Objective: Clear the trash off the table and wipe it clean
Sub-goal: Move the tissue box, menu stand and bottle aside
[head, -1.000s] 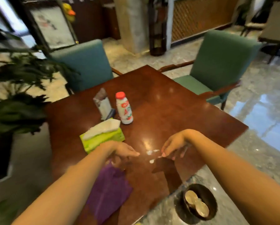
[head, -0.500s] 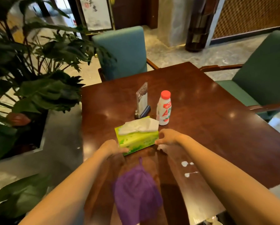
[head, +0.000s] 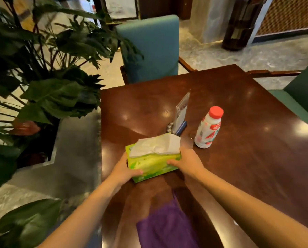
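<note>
A green tissue pack (head: 152,162) with a white tissue sticking out of its top lies on the dark wooden table (head: 247,140). My left hand (head: 125,170) grips its left end and my right hand (head: 188,161) grips its right end. A purple cloth (head: 167,228) lies on the table near its front edge, between my forearms. A white drink bottle (head: 208,128) with a red cap stands upright to the right of the pack. The white spill is outside this view.
A clear card stand (head: 181,113) sits just behind the pack. A blue chair (head: 149,49) stands at the far side, a green chair (head: 303,99) at the right. Large potted plants (head: 38,83) crowd the table's left edge.
My view has swung left. Both hands went from the white spill to the tissue pack and now grip its two ends; the spill and the floor bin have left the view.
</note>
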Available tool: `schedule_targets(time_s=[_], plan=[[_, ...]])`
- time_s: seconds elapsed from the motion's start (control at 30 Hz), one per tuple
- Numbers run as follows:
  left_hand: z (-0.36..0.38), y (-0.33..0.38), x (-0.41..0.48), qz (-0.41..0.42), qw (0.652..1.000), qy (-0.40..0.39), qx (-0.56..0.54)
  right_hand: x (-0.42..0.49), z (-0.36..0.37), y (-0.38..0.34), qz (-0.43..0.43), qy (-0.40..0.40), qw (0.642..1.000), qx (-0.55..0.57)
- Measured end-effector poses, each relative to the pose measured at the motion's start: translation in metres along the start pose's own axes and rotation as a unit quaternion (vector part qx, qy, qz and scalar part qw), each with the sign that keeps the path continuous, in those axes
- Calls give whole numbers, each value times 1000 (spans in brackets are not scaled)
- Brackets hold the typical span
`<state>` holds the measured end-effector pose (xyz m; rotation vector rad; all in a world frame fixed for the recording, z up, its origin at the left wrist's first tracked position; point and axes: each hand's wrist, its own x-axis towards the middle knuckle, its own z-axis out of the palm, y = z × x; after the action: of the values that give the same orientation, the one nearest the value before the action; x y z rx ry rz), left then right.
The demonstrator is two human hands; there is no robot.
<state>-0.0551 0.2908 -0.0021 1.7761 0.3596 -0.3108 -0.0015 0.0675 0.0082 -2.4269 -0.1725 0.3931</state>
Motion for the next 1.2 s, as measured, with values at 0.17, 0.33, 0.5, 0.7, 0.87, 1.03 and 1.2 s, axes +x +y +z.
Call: schedule_targets(time_s=[0.17, 0.33, 0.5, 0.7, 0.87, 1.03, 1.2], plan=[[-59, 17, 32, -14, 998, 59, -8, 57, 22, -51, -16, -4, 999, 52], [-96, 30, 76, -20, 996, 86, -18, 116, 34, -83, -27, 13, 994, 107], [-118, 36, 134, -4, 991, 93, -95, 169, 39, -101, -25, 45, 985, 167], [-123, 21, 170, 9, 988, 99, -118, 199, 57, -99, -26, 60, 979, 194], [-118, 6, 177, 1, 989, 119, -89, 198, 62, -91, -27, 61, 980, 187], [-91, 15, 160, -82, 970, 229, -3, 174, 63, -92, -9, 47, 983, 177], [-30, 30, 110, -148, 947, 284, -13, 132, 49, -75, 13, -22, 981, 193]])
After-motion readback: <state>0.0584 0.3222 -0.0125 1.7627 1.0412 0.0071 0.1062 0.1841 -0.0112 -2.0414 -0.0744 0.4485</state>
